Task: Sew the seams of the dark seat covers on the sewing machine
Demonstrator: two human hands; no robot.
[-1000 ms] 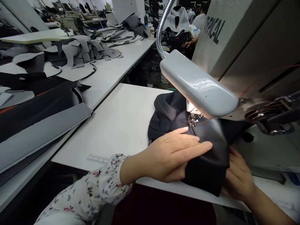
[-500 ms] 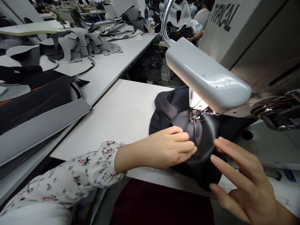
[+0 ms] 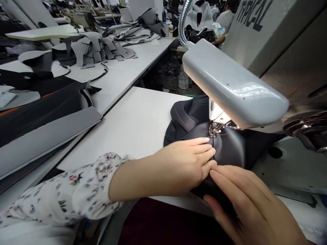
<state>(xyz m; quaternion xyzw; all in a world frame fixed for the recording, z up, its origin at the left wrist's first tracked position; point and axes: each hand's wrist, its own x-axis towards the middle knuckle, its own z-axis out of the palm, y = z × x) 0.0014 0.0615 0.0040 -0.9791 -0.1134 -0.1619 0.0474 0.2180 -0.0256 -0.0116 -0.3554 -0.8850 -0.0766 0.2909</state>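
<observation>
Black material (image 3: 230,149) bunches under the presser foot (image 3: 215,129), right of centre in the frame, its long axis running left to right and tapering rightward. The left hand (image 3: 184,163) lies over it, fingers close together; its grip cannot be told. The right hand (image 3: 250,200), splayed half a second earlier, now meets the left, thumb apart, its hold unclear. A lamp (image 3: 232,81) hides part of the sewing machine (image 3: 276,41), upper right; grey cut pieces (image 3: 97,51) pile upper left.

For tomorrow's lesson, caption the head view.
At a sewing machine, left hand and right hand touch dark material near the presser foot.
</observation>
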